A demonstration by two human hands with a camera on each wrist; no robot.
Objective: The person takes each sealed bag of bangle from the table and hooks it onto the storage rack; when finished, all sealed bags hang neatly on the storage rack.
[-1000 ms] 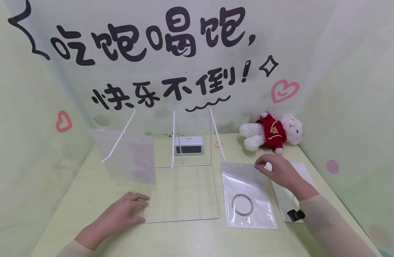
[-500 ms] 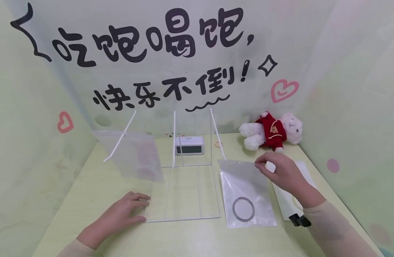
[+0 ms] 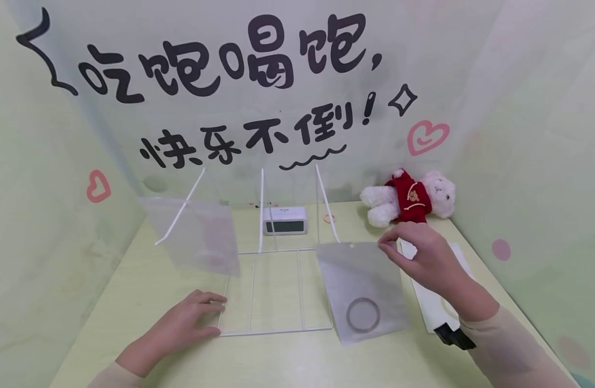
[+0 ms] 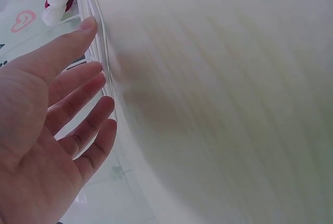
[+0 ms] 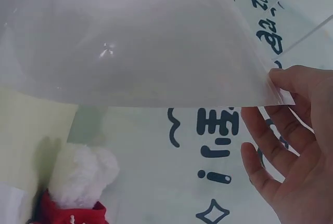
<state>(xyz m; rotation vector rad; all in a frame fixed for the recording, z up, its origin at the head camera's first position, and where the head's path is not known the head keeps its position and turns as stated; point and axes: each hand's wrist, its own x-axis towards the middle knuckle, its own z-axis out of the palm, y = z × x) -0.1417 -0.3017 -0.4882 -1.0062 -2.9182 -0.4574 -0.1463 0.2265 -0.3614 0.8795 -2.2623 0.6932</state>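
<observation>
Left hand point(image 3: 183, 319) loose-fingered at wire rack point(image 3: 260, 231), right hand point(image 3: 427, 263) in pinch on plastic bag point(image 3: 357, 277)

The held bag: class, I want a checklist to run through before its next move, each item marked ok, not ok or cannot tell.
1. Right grip pinching the held bag: ok, at its upper right.
2. Ring showing through the bag's lower half: ok.
3. Hole threaded on the right prong: not ok, it sits to the prong's right.
4. Left grip at the left edge of the rack: ok.
5. Rack pressed firmly enough: cannot tell.
6. Hanging bag on the left prong: ok.
</observation>
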